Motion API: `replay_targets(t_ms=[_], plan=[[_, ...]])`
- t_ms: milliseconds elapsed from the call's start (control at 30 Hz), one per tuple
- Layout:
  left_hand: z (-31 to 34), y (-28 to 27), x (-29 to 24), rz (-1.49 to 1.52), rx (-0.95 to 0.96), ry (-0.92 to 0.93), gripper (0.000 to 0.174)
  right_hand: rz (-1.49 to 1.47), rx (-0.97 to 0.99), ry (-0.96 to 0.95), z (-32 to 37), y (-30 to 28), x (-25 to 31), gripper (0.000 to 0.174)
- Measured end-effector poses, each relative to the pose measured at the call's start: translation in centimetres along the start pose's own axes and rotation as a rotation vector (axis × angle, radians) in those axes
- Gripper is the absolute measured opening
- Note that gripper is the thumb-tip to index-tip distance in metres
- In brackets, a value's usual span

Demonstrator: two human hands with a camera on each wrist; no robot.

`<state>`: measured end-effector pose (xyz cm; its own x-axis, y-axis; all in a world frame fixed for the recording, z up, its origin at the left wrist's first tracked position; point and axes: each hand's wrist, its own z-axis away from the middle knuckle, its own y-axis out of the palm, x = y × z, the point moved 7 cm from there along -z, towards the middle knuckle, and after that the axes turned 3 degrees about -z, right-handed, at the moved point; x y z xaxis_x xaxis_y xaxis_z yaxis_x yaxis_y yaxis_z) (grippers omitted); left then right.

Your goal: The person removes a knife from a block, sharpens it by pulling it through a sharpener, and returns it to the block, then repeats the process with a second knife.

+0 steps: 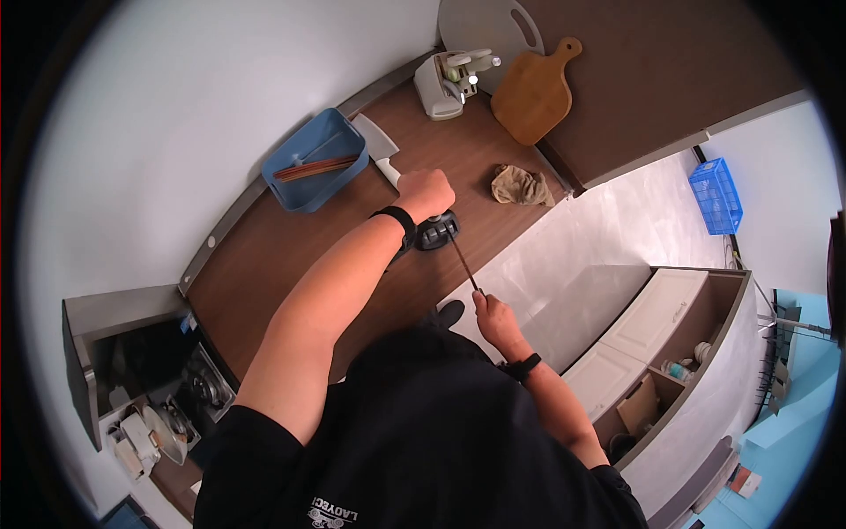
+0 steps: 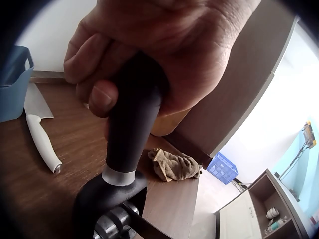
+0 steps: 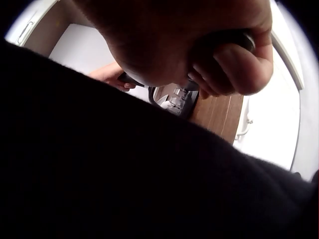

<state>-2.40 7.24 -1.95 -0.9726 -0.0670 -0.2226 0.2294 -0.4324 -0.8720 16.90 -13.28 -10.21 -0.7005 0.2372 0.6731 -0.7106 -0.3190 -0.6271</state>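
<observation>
My left hand (image 1: 426,193) grips the upright black handle (image 2: 134,119) of a knife sharpener (image 1: 438,231), whose base stands on the brown counter (image 1: 264,282). Metallic rollers (image 2: 115,221) show in the base in the left wrist view. A knife's dark, narrow blade (image 1: 462,257) runs from the sharpener's slot towards my right hand (image 1: 498,322), which holds the knife by its dark handle (image 3: 227,40). My right fingers are curled round that handle. A dark sleeve or shirt hides much of the right wrist view.
Beyond my left hand lies a cleaver with a white handle (image 1: 388,171), beside a blue basket (image 1: 308,196) holding chopsticks. A crumpled brown cloth (image 1: 520,186) lies near the counter's edge. Farther back stand a white knife holder (image 1: 438,88) and a wooden board (image 1: 532,95).
</observation>
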Motion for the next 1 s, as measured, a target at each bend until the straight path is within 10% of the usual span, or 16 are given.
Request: replay_targets(t_ms=[400,733,800,1000], plan=[[0.8,0.1,0.0,0.002,-0.032,-0.007,0.028,-0.004,0.034,-0.005,-12.6,3.6,5.2,0.059],[-0.2,-0.1,0.3,0.011,-0.037,-0.014,0.027,-0.149,0.134,0.1,-1.4,-0.7,0.0,0.055],[-0.3,-0.2,0.3,0.017,-0.037,-0.008,0.027,-0.371,0.334,0.425,1.0,-1.4,-1.3,0.051],[-0.3,-0.2,0.4,0.037,-0.042,-0.016,0.027,-1.047,0.653,0.561,6.0,-4.5,0.6,0.046]])
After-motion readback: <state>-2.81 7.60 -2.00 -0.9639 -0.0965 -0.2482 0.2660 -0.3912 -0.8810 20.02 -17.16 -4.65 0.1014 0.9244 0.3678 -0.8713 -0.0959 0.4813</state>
